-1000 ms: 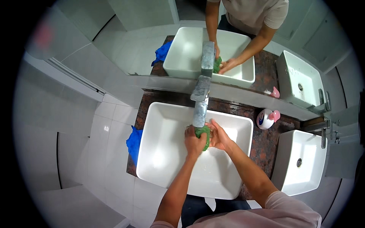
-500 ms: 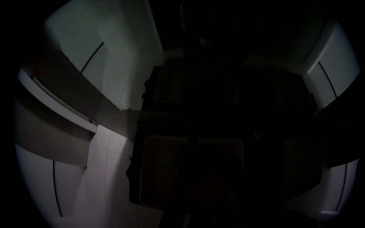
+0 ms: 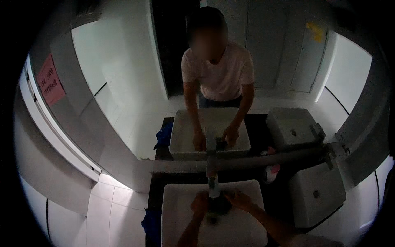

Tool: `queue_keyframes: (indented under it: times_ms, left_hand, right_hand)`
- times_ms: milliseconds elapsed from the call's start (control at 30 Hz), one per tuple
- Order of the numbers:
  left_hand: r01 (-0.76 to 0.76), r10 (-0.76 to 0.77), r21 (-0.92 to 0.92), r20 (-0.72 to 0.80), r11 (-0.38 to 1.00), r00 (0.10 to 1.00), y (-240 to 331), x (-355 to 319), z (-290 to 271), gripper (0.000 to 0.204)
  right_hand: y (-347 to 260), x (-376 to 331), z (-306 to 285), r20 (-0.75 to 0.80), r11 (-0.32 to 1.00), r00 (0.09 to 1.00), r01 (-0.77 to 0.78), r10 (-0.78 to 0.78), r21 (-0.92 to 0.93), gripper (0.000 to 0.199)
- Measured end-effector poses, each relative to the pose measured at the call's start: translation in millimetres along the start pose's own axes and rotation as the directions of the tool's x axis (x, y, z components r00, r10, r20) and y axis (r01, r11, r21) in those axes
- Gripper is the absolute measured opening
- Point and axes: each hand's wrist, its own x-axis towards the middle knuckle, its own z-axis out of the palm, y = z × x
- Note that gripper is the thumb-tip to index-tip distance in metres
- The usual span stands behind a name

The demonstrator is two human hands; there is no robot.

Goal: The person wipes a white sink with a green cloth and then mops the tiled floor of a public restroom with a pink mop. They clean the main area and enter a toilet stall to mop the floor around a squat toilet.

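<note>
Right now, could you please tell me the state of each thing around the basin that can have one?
Left hand: over the basin, beside the tap; grip too dim to tell.
Right hand: over the basin, on the tap's other side; grip unclear.
Tap: upright; running water cannot be told.
Basin: white; no standing water visible.
Blue cloth: crumpled on the counter, left of the basin.
Second basin: unused.
</note>
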Motion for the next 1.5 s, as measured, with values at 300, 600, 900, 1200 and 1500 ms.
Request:
queue_keyframes:
  times_ms: [300, 600, 900, 1200, 1500]
  left_hand:
    - [0.201, 0.138, -0.851, 0.302, 0.486, 0.943, 35, -14, 12, 0.032]
    - [0.205, 0.106, -0.931, 0.247, 0.303, 0.963, 17, -53, 76, 0.048]
    - [0.553, 0.277, -0.827, 0.558, 0.105, 0.782, 48, -81, 12, 0.071]
    - [0.732, 0.481, -0.669, 0.604, -0.128, 0.636, -32, -62, 22, 0.055]
    - [0.797, 0.450, -0.475, 0.658, -0.373, 0.603, -11, -93, -17, 0.049]
  right_hand:
    - [113, 57, 23, 0.143, 0.798, 0.880, 0.472, -0.454, -0.375, 0.069]
    - [102, 40, 78, -0.396, 0.653, 0.860, 0.504, -0.321, 0.566, 0.038]
    - [44, 31, 64, -0.374, 0.937, 0.864, 0.347, -0.337, -0.042, 0.040]
    - [11, 16, 18, 0.038, 0.962, 0.976, 0.206, -0.216, 0.182, 0.054]
    - [-91, -2, 28, -0.283, 0.447, 0.348, 0.642, -0.894, -0.623, 0.048]
